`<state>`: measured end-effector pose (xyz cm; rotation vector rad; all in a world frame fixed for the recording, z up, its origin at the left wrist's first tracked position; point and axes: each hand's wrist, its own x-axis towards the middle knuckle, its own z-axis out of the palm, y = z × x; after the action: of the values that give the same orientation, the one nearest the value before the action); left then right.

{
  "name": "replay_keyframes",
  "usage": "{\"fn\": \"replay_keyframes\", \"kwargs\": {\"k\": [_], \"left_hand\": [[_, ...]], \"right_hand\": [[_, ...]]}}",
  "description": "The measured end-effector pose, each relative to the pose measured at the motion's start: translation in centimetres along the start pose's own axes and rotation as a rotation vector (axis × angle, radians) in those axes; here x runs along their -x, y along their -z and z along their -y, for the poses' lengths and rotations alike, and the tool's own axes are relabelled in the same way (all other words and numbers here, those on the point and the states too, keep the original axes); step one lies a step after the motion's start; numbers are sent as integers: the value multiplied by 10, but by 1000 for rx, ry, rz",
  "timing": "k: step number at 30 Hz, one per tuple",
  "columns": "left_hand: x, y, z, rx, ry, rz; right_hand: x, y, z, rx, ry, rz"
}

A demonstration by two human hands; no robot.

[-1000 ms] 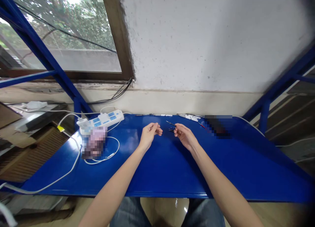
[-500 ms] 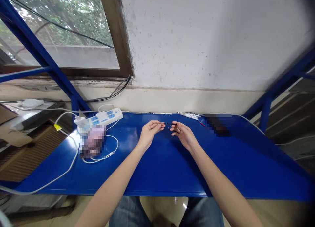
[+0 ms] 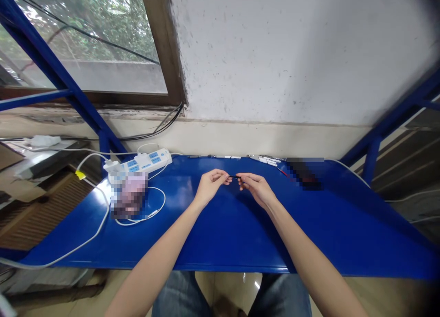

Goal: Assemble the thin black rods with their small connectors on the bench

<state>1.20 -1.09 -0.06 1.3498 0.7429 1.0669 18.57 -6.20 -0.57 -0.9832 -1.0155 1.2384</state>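
Note:
Above the middle of the blue table [image 3: 220, 243], a thin black pen [image 3: 234, 176] lies level between my two hands, only a short length of it showing. My left hand [image 3: 212, 185] pinches one end between thumb and fingertips. At the other end, the fingers of my right hand [image 3: 256, 186] are closed on the pen. Both ends are hidden by my fingers, so any cap or loose part cannot be made out. Beyond my hands, several white pens [image 3: 268, 160] lie at the table's back edge, with a red-tipped thin one [image 3: 282, 171] beside them.
A white power strip [image 3: 151, 160] with plugs stands at the back left. In front of it are a blurred pinkish object [image 3: 133, 193] and a looped white cable [image 3: 164, 199]. A blurred dark object [image 3: 305, 174] lies at the back right. Blue frame posts [image 3: 85, 111] rise at both sides.
My right hand has shifted slightly left, closer to my left hand, and its spread fingers have drawn together around the pen. Less of the pen shows between the hands.

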Motion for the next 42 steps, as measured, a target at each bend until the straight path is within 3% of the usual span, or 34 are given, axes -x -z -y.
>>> {"fn": "replay_keyframes", "kwargs": {"k": [7, 11, 15, 19, 23, 26, 33, 38, 42], "left_hand": [[-3, 8, 4, -177, -2, 84], [-9, 18, 3, -263, -63, -55], [-13, 35, 3, -587, -154, -192], [-10, 45, 10, -980, -189, -135], [-7, 44, 17, -1135, -129, -71], [-6, 42, 19, -1190, -124, -66], [-5, 41, 20, -1243, -122, -44], [-5, 39, 21, -1182, -151, -25], [-5, 33, 18, -976, -178, -34]], "right_hand": [[0, -1, -7, 475, 101, 111], [0, -1, -10, 575, 115, 123], [-3, 5, -15, 779, 176, 31], [-5, 8, -22, 1010, 260, 50], [-5, 9, -28, 1110, 300, 61], [-6, 12, -29, 1164, 327, 29], [-8, 27, -25, 1333, 301, -279], [-8, 33, -26, 1394, 240, -296], [-8, 34, -29, 1408, 253, -278]]}}
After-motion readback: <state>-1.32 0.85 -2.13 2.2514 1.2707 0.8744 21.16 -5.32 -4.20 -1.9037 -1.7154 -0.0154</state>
